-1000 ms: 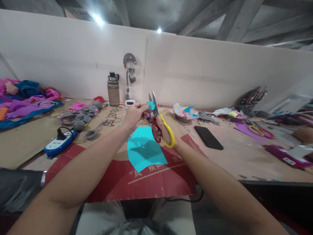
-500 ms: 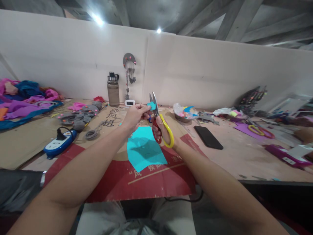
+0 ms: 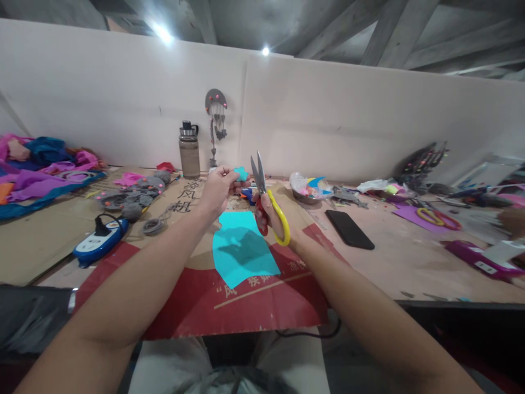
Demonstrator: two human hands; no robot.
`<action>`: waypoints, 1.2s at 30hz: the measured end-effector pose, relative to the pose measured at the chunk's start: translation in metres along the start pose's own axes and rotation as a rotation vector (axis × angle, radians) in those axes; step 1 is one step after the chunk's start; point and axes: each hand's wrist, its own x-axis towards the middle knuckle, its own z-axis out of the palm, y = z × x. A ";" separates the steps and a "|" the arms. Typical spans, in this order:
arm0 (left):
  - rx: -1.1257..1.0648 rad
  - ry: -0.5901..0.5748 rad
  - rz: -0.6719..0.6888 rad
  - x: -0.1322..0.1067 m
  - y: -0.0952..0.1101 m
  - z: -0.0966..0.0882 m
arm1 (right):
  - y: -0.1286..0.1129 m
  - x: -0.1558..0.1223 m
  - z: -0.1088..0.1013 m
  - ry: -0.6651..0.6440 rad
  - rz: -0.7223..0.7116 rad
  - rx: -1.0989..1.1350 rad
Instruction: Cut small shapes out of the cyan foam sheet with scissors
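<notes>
Between the fingertips of my left hand (image 3: pixel 221 186) is a small turquoise flower-shaped cutout (image 3: pixel 240 174), held up above the table. My right hand (image 3: pixel 267 214) grips a pair of scissors (image 3: pixel 283 219) with one yellow and one red handle loop. Their metal blades point up and stand slightly apart, just right of the cutout and not touching it. Below both hands lies a larger turquoise sheet (image 3: pixel 246 249), with a notched upper left edge and a shadow across it. It rests on a red and brown cardboard piece (image 3: pixel 180 306).
A water bottle (image 3: pixel 189 152) stands by the back panel. To the left are a blue power strip (image 3: pixel 100 241), grey felt pieces (image 3: pixel 135 191) and coloured fabric (image 3: pixel 45 175). A black phone (image 3: pixel 349 230), a bowl of scraps (image 3: pixel 309 190) and other scissors (image 3: pixel 437 218) lie to the right.
My left hand has moved a little left with the flower cutout, away from the scissor blades. The cutout was between or against the blades before; now a gap separates them.
</notes>
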 end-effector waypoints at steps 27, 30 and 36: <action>0.092 -0.124 -0.059 0.006 0.004 -0.009 | 0.004 -0.003 -0.004 -0.161 0.007 -0.077; 0.109 -0.132 -0.048 0.005 0.005 -0.009 | 0.000 -0.005 -0.002 -0.159 0.034 -0.064; 0.145 -0.140 -0.040 0.005 0.006 -0.008 | -0.005 -0.006 -0.001 -0.147 0.070 -0.080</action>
